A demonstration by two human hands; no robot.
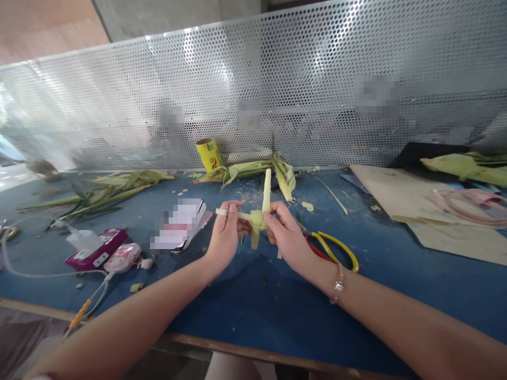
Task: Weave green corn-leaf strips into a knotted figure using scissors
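- Your left hand (222,235) and right hand (284,232) both pinch the pale-green, folded husk-strip piece (256,217), held above the blue tabletop (245,303).
- Its middle looks already wrapped.
- Three ends stick out, seemingly unfinished; yellow-and-red-handled scissors (327,248) lie unheld.

Bright light; far left of the fingers (283,212), the view washes out to white. Glare streaks the perforated metal screen (293,79) beyond them; soft shadow darkens the blue tabletop (261,311) below. Pixelation blurs the phone (178,227) leftward. Forearms (138,312) look stretched toward the corners.
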